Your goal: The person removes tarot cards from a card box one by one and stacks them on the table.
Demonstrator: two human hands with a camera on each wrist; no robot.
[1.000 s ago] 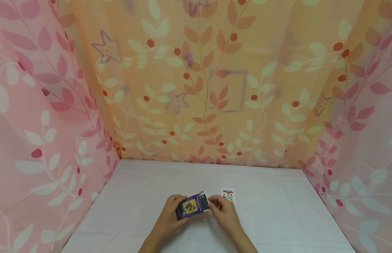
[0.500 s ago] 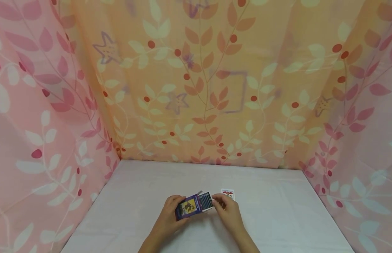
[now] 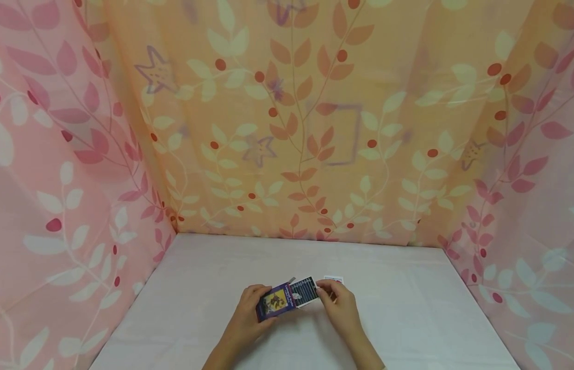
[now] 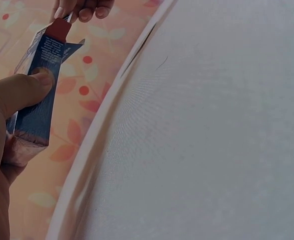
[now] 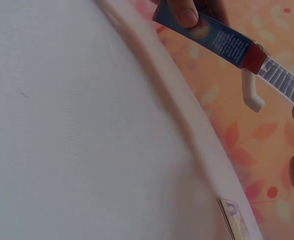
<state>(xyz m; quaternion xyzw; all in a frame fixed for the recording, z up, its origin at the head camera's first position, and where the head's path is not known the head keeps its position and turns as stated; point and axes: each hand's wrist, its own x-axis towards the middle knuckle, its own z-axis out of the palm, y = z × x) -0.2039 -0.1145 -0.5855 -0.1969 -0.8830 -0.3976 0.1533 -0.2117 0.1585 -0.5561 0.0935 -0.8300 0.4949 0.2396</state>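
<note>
My left hand (image 3: 244,314) grips a purple-blue card box (image 3: 274,303) with a yellow picture on its front. In the left wrist view its thumb presses the box's narrow printed side (image 4: 36,117). The box tilts up to the right, its flaps folded out at the open end. From that end sticks a dark, striped card (image 3: 304,291) with a white edge, partly inside the box. My right hand (image 3: 341,309) pinches the card's outer end between thumb and fingers. A white flap (image 5: 252,92) hangs below the opening in the right wrist view.
Beyond my right hand lies a small pile of cards (image 3: 333,279), mostly covered by that hand in the head view. The white-covered table (image 3: 213,262) ends at a back curtain (image 3: 287,180) with leaf prints. Pink leafy curtains (image 3: 51,154) stand at both sides.
My right hand has moved right and slightly up, drawing the striped card further out of the box. It now covers more of the pile. My left hand and the box stay nearly still.
</note>
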